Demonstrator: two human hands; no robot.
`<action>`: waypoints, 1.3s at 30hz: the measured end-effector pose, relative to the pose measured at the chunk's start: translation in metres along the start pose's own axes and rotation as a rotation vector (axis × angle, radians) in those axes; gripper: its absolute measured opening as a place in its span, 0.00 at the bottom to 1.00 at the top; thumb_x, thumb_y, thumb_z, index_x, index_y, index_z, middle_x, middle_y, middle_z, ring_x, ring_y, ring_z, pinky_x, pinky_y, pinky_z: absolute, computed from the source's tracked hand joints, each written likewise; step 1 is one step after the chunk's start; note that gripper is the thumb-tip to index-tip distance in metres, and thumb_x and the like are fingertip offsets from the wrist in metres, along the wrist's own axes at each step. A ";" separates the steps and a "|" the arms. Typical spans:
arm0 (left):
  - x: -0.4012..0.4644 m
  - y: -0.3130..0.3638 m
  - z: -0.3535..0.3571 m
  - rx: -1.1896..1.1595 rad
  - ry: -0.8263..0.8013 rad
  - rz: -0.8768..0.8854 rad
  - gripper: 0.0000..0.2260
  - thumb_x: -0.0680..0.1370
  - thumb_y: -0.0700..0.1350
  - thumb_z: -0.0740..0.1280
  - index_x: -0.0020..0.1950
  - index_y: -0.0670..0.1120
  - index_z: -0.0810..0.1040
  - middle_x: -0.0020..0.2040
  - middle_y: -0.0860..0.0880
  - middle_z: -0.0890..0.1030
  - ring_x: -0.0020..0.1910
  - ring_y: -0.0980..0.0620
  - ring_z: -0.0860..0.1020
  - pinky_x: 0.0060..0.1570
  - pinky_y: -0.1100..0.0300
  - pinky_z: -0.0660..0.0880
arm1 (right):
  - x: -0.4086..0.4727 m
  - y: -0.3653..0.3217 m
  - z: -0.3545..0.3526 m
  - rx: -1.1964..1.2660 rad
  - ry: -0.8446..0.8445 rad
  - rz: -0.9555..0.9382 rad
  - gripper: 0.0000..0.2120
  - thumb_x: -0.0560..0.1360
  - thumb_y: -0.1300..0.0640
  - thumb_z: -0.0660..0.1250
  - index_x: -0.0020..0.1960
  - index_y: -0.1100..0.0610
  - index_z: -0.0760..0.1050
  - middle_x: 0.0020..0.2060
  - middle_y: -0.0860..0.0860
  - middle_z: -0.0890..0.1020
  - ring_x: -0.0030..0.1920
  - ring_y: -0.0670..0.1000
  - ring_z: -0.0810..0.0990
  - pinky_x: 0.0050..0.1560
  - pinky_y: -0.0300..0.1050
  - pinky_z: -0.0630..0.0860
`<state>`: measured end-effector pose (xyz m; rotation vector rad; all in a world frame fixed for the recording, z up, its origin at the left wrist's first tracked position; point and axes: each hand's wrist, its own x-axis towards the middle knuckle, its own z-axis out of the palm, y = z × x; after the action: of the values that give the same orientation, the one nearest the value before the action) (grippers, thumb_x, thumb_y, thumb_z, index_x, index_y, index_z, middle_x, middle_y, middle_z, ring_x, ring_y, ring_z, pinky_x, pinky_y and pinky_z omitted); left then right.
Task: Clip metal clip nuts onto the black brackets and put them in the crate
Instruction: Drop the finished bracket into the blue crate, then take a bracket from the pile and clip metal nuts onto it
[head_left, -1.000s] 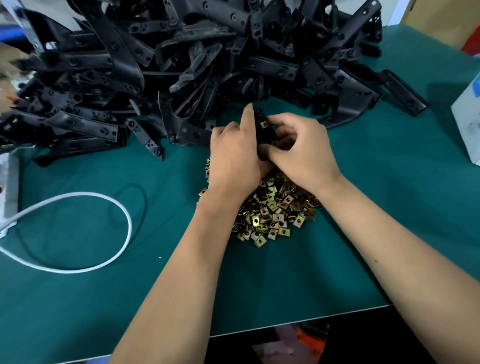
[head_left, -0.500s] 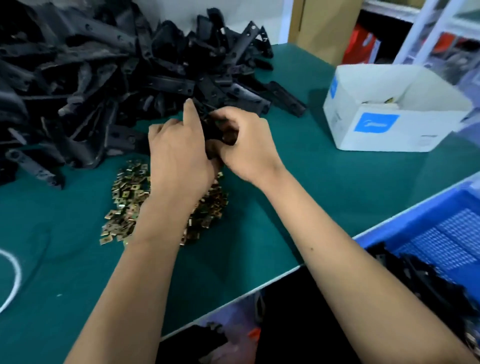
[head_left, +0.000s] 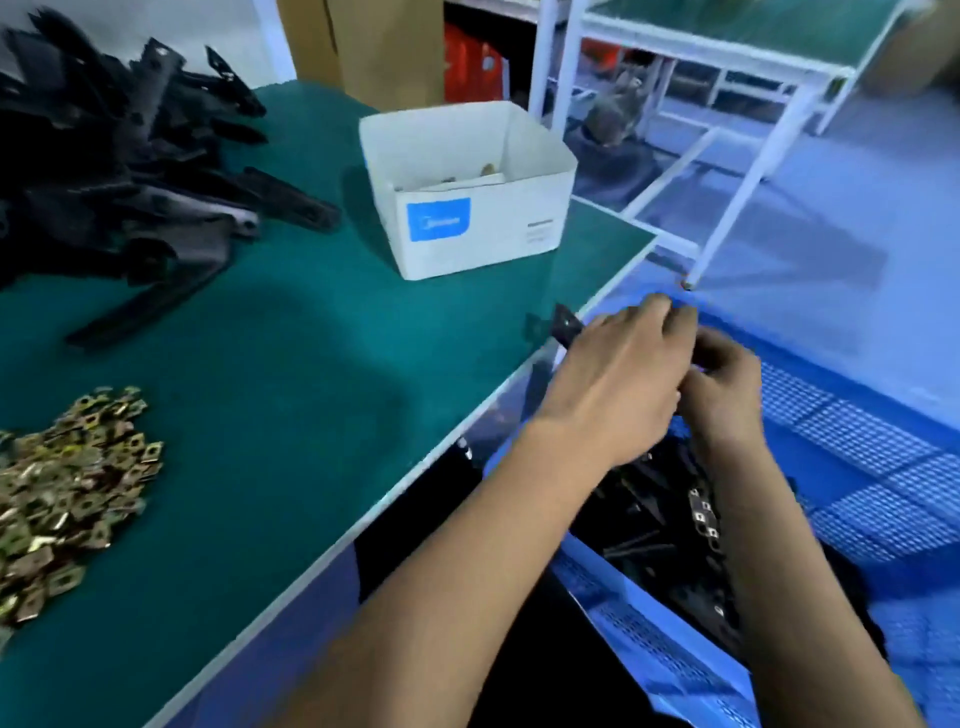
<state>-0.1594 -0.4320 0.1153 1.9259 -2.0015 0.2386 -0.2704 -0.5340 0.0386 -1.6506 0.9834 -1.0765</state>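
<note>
Holding the black bracket (head_left: 567, 326) in both hands, your left hand (head_left: 618, 379) and right hand (head_left: 727, 384) curl around it above the blue mesh crate (head_left: 857, 467). Letting go this high, its hard stamped end could snag the crate's perforated wall or knock the thin clip nut loose.

The table (head_left: 311, 364) had a matt green covering like felt. The clip nuts (head_left: 67, 493) on the near left were shiny brassy metal. The brackets (head_left: 119, 171) on the far left looked dull black. The box (head_left: 478, 228) was smooth white cardboard. The crate (head_left: 857, 467) on the right was perforated blue plastic.
</note>
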 end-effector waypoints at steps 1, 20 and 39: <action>0.001 0.007 0.015 -0.050 -0.039 0.007 0.23 0.78 0.48 0.71 0.70 0.46 0.70 0.64 0.46 0.74 0.60 0.45 0.78 0.59 0.50 0.72 | -0.002 0.025 -0.016 -0.102 -0.022 0.094 0.07 0.70 0.55 0.71 0.43 0.60 0.82 0.36 0.56 0.84 0.39 0.45 0.77 0.37 0.44 0.74; 0.013 0.011 0.079 -0.259 -0.262 -0.117 0.17 0.80 0.47 0.69 0.68 0.45 0.75 0.63 0.46 0.73 0.61 0.42 0.76 0.57 0.44 0.76 | 0.010 0.037 -0.049 -0.839 -0.177 0.272 0.06 0.75 0.53 0.74 0.42 0.55 0.83 0.41 0.55 0.85 0.48 0.59 0.82 0.47 0.48 0.77; -0.227 -0.214 -0.130 -0.072 0.791 -0.901 0.15 0.67 0.34 0.65 0.50 0.44 0.83 0.47 0.49 0.82 0.46 0.49 0.80 0.51 0.51 0.78 | -0.100 -0.198 0.305 -0.533 -0.812 -0.654 0.01 0.71 0.60 0.68 0.40 0.56 0.79 0.35 0.56 0.81 0.41 0.64 0.80 0.40 0.53 0.76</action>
<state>0.0733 -0.1871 0.1268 2.0204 -0.5697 0.5500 0.0144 -0.3084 0.1405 -2.6471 0.1705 -0.4036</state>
